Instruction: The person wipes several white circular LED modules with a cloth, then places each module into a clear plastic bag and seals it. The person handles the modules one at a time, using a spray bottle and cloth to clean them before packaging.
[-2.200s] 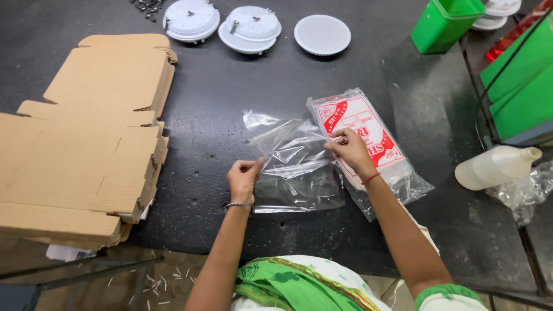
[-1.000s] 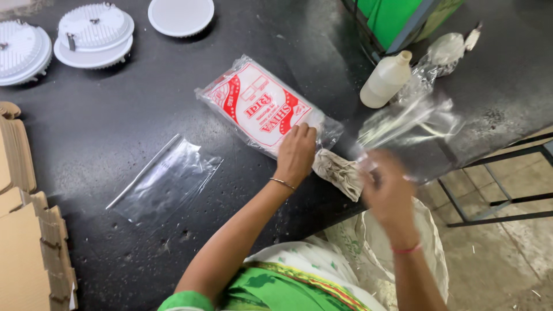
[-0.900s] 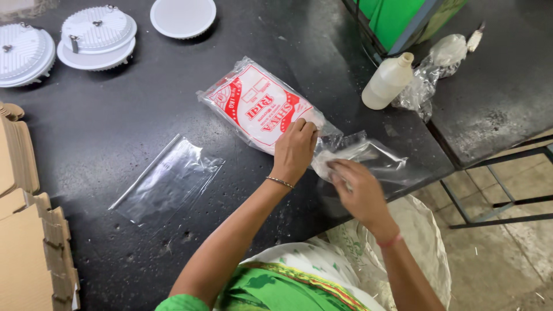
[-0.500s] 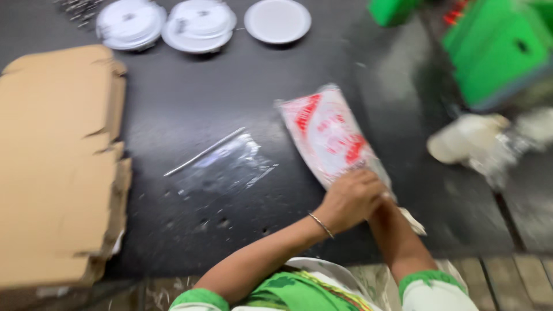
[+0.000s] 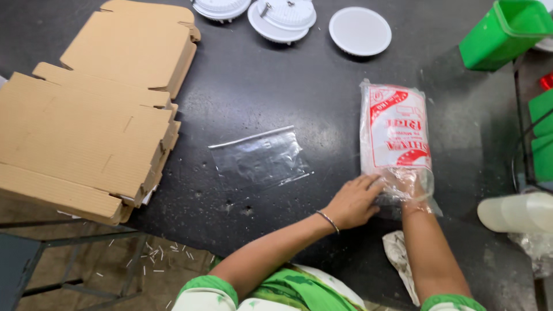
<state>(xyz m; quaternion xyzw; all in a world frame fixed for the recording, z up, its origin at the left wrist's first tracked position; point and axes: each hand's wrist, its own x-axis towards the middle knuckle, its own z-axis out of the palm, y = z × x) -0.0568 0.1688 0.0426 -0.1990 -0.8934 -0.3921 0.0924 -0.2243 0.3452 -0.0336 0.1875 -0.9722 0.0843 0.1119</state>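
A clear plastic packet with red print (image 5: 394, 129) lies on the dark table (image 5: 276, 80) at the right. My right hand (image 5: 410, 183) is pushed inside its open near end, seen through the plastic. My left hand (image 5: 354, 201) holds that same open end at its left edge. A single empty clear bag (image 5: 259, 156) lies flat in the middle of the table, apart from both hands.
Flattened cardboard boxes (image 5: 95, 109) are stacked at the left. Three round white lamp fittings (image 5: 282, 14) sit at the far edge. A green bin (image 5: 507, 31) stands at the far right, a whitish plastic bottle (image 5: 515, 212) near right, a crumpled rag (image 5: 400, 259) by my arm.
My right hand, earlier off the table's right side with a clear bag, has come back and gone into the printed packet. My left hand stayed on the packet's open end.
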